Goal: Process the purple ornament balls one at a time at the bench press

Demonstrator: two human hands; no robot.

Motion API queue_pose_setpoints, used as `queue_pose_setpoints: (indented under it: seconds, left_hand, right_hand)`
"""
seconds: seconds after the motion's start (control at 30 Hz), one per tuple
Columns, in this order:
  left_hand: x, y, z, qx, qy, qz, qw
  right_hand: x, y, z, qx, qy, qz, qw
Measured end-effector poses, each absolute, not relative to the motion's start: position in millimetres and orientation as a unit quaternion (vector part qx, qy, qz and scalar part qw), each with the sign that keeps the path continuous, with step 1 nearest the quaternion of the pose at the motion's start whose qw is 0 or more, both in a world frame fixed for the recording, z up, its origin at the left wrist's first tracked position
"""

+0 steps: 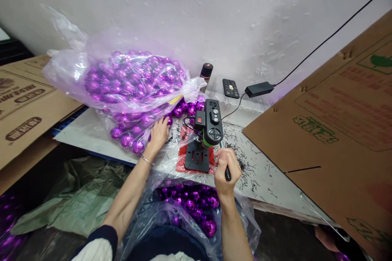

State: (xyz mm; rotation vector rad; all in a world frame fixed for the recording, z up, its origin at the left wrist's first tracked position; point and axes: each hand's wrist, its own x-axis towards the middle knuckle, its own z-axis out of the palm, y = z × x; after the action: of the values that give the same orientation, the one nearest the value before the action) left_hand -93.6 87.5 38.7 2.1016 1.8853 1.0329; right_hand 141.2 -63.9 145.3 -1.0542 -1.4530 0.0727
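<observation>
My left hand [159,133] reaches to the mouth of a clear plastic bag [102,43]. Its curled fingers are on a shiny purple faceted ball [169,121], at the edge of many alike. In the middle of the table stands a small black bench machine [213,120] with a red switch, a slotted base plate [197,157] and red sheeting under it. My right hand [228,167] is wrapped round the machine's black lever handle [227,174]. More purple balls [190,204] lie in an open clear bag at my lap. The machine's working point is hidden under its head.
Thin black bits [252,175] litter the white tabletop [271,189]. Behind the machine are a dark spray can [206,71], a phone [230,88] and a power adapter [259,89] with its cable. Cardboard boxes [324,122] flank the table, one on the left too.
</observation>
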Motion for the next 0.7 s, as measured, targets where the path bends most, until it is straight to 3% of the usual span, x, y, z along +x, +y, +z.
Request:
queue_pose_setpoints:
  seconds: [0.13, 0.27, 0.4, 0.53, 0.7]
  left_hand:
    - [-95.0, 98.3, 41.6, 0.722, 0.616, 0.292, 0.118]
    - [-89.3, 92.8, 54.2, 0.674, 0.595, 0.384, 0.21]
    - [-80.6, 50.8, 63.6, 0.538, 0.521, 0.498, 0.436]
    - [-69.7, 0.6, 58.3, 0.37, 0.453, 0.503, 0.636]
    - [-46.5, -17.4, 38.6, 0.336, 0.45, 0.473, 0.679]
  right_hand:
    - [140.9, -63.7, 144.2, -0.462, -0.629, 0.028, 0.624]
    - [140.7, -64.0, 144.8, -0.457, -0.636, 0.027, 0.622]
    - [139.8, -63.4, 153.5, -0.458, -0.626, 0.04, 0.63]
    - [139.6, -60.6, 167.1, -0.483, -0.603, 0.069, 0.631]
    - [140.1, -59.0, 173.8, -0.483, -0.598, 0.089, 0.633]
